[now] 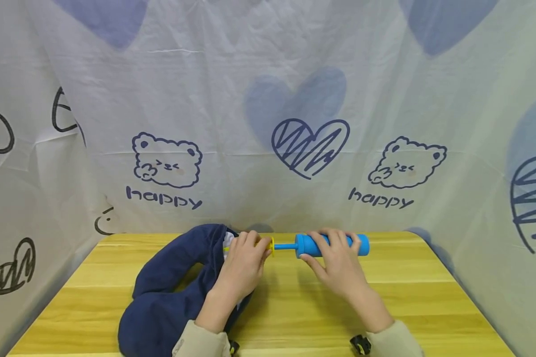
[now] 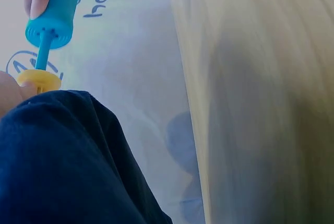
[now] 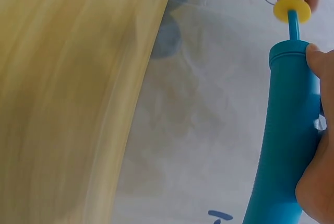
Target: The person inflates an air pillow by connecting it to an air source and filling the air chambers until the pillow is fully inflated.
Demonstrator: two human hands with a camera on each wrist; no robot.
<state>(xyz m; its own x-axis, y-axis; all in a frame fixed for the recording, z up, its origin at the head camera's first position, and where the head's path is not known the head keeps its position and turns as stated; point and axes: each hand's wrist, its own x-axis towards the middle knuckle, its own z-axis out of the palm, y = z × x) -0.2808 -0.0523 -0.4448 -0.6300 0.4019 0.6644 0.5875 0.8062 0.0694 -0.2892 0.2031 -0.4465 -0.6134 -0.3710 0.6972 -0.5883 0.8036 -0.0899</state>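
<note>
A blue hand pump [image 1: 364, 245] lies sideways above the table, its thin blue stem pointing left. My right hand [image 1: 339, 265] grips the pump's barrel, with the thumb near its collar in the right wrist view. On the end of the stem sits a yellow flanged nozzle piece [image 3: 291, 10]. My left hand [image 1: 243, 265] pinches this piece beside the opening of a navy U-shaped neck pillow [image 1: 156, 312]. White lining [image 1: 228, 239] shows at that opening. In the left wrist view, the pillow's dark cloth [image 2: 57, 156] covers much of the left hand.
Both hands are over a wooden table [image 1: 411, 302]. Behind it hangs a pale curtain [image 1: 232, 99] printed with hearts, bears and lettering, and similar cloth hangs at both sides. Dark wrist straps [image 1: 361, 344] show at the sleeve cuffs.
</note>
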